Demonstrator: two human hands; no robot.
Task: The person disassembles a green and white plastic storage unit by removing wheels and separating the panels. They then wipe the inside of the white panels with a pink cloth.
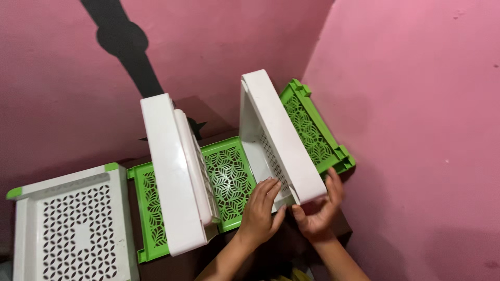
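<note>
A folding plastic rack stands in the corner, with two upright white side panels and green lattice shelves. My right hand (319, 208) grips the lower front corner of the right white panel (281, 130). My left hand (260, 211) lies flat with fingers together against the inner face of that same panel, by its perforated part. The left white panel (169, 171) stands free, tilted slightly. Between the panels lies a green lattice shelf (229, 177). Another green lattice shelf (312, 130) leans behind the right panel toward the wall.
A white perforated basket with green corners (73, 224) sits at the lower left. Pink walls (416, 104) close in on the back and right, with a black painted shape on the back wall. Dark floor shows beneath the rack.
</note>
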